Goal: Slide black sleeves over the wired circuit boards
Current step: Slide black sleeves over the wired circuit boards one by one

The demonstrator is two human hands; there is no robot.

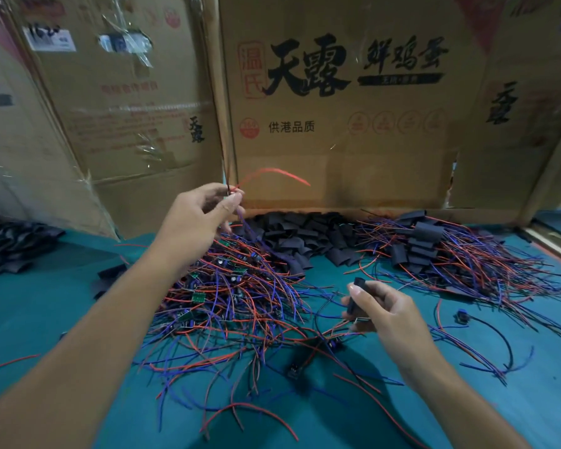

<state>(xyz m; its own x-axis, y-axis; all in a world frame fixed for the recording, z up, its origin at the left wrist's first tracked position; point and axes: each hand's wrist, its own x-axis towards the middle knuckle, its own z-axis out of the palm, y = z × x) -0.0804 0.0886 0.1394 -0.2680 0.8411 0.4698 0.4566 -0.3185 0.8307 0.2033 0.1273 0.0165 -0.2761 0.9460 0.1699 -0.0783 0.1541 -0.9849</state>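
Observation:
My left hand (pixel 204 215) is raised above the wire pile and pinches the ends of red and blue wires (pixel 272 172) between thumb and fingers. My right hand (pixel 379 307) holds a black sleeve (pixel 357 294) upright, low over the table. A tangled heap of small green circuit boards with red and blue wires (pixel 227 293) lies between my arms. Loose black sleeves (pixel 305 238) are piled at the back centre. At the right lies a heap of sleeved boards with wires (pixel 441 254).
Cardboard boxes (pixel 337 124) wall off the back of the teal table (pixel 46 303). More black sleeves (pixel 10 247) lie at the far left. A small black-wired part (pixel 463 317) lies at the right, and stray wires spread toward the front.

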